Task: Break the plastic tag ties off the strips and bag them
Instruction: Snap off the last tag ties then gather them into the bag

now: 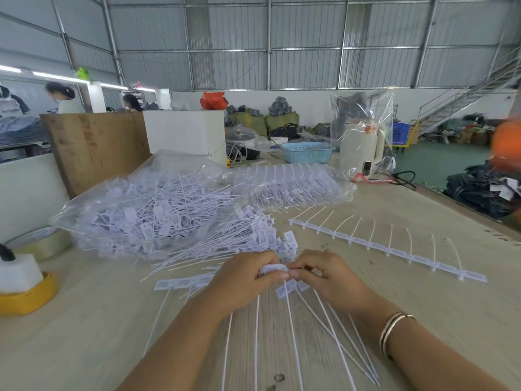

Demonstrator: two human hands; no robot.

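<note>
My left hand (243, 280) and my right hand (327, 277) meet at the table's middle and together pinch a white strip of tag ties (275, 268). Its thin tails fan down toward me between my forearms. More of the strip (183, 283) sticks out flat to the left of my left hand. A loose pile of separated tag ties (239, 238) lies just beyond my hands. Behind it a clear plastic bag (146, 210) holds many more ties. A bare strip with thin stubs (389, 249) lies to the right.
A second clear bag of whole strips (298, 184) lies farther back. A tape roll (42, 241) and a yellow holder with white foam (25, 292) sit at the left edge. A blue basket (307, 152), a white kettle (362, 148) and a white box (184, 131) stand behind.
</note>
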